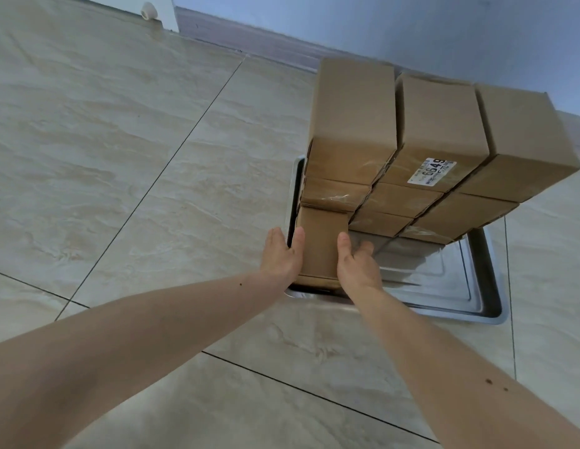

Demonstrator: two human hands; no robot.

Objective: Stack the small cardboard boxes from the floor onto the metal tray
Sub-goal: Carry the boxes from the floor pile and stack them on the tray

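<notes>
- Most of the work looks done: a stack of small cardboard boxes (421,150) stands on the far half of the metal tray (486,286), three columns across and about three layers high, one box showing a white label (432,171).
- One more box (319,244) sits low at the tray's near-left corner, touching the front of the stack.
- The left hand (282,252) lies flat against that box's left side and the right hand (356,264) against its right side, fingers fairly straight; neither grip curls around it, so this reads as pressing or squaring it into place.
- The near-right part of the tray is bare metal, so room is left for more. No loose boxes show on the floor in view, so I cannot tell how many are left.
- The tray rests on a floor (126,163) of pale marbled tiles with dark grout lines.
- Behind the stack runs a dark skirting board (249,43) under a blue-grey wall (411,24); a white door with a round stopper (148,10) shows at top left.
</notes>
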